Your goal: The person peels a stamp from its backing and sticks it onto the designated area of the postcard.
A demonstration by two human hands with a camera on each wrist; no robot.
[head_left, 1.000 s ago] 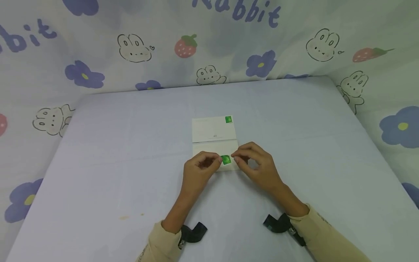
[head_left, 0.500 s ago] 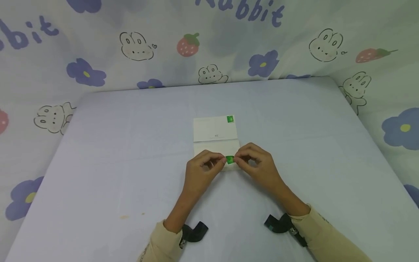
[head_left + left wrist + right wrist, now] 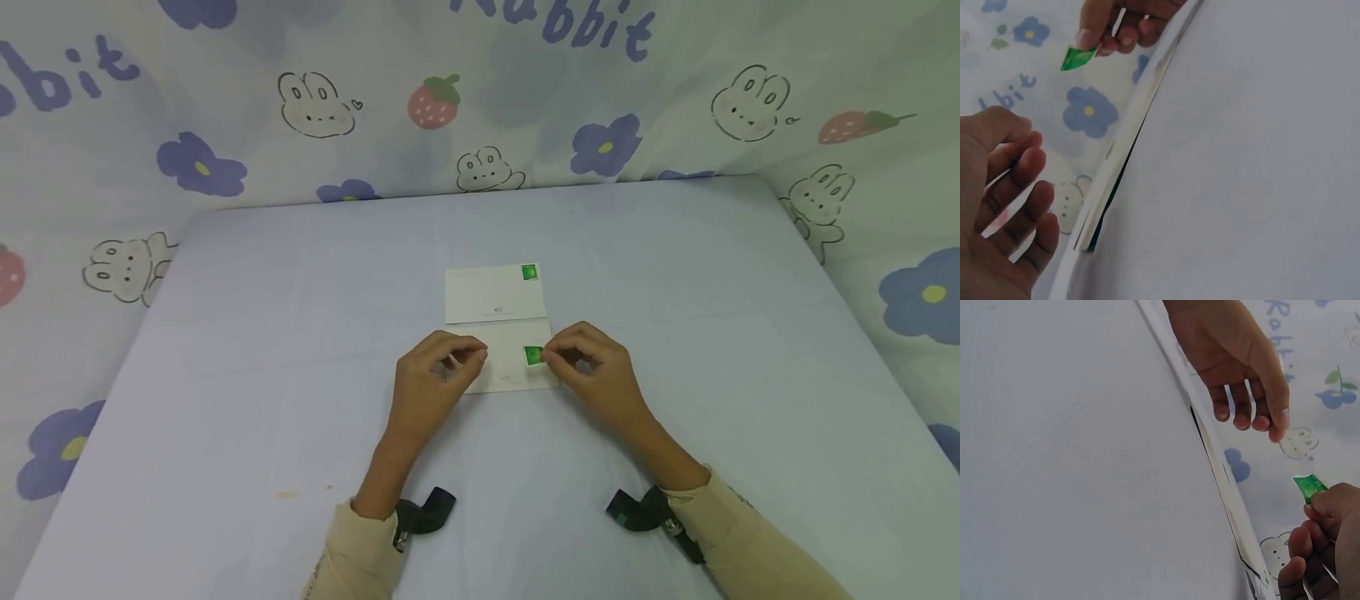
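Note:
My right hand [image 3: 596,371] pinches a small green postage stamp [image 3: 533,356] by its right edge, between thumb and forefinger. In both wrist views the stamp [image 3: 1309,486] shows raised above the surface, slightly bent. Below it lies the nearer white envelope [image 3: 506,375], partly covered by my left hand [image 3: 431,375]. That left hand holds nothing; its fingers are loosely bent, thumb tip close to the forefinger, left of the stamp. Just beyond lies a second white envelope [image 3: 491,296], bearing a green stamp [image 3: 530,272] at its upper right corner.
A white cloth covers the table [image 3: 300,333]. Behind it hangs a curtain [image 3: 517,100] printed with rabbits, flowers and strawberries. Black wrist cameras [image 3: 427,511] are strapped at both sleeves. From the wrist views, the envelopes [image 3: 1116,156] appear edge-on as a low pile.
Both hands come together at the stamp, then my left hand lets go and draws back left. My right hand keeps the stamp, which has shifted slightly right and away from me.

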